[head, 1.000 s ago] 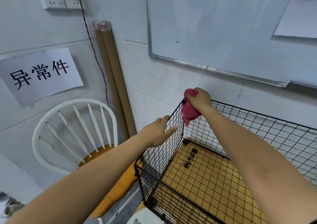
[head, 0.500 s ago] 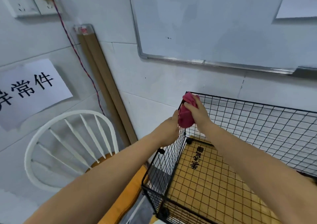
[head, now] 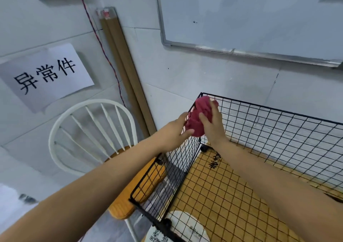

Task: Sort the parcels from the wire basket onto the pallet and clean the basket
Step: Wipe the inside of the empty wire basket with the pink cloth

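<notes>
Wire basket (head: 278, 139) filling four to five o'clock, near corner down at six, no parcels visible inside. Only a yellow woven mat (head: 232, 204) under the mesh floor and, at the near corner, a white round item (head: 176, 228) with a printed code, in or under the mesh impossible to tell. Looks like the cleaning stage, left side panel in hand.

Further out, dead centre, the basket's far-left corner. Right hand (head: 213, 130) inside the basket, fingers and thumb clamped on a bunched red cloth (head: 198, 119), pressing it to the panel's inner face just below the top rim. Left hand (head: 172, 132) outside, at nine o'clock of the cloth, fingers fairly straight against the mesh, gripping nothing, bracing.

Keep that brace directly behind the cloth to stop the thin panel flexing or springing from its black corner connector (head: 204, 147). Wipe along the wires, rim first, then down row by row. Turn the cloth to a fresh face often. Keep fingertips from poking through the grid.

Beyond, at nine o'clock, white spindle-back chair (head: 61, 123) just beside the basket; at eleven, cardboard tubes (head: 126, 78) leaning; at one, whiteboard (head: 250, 15).
</notes>
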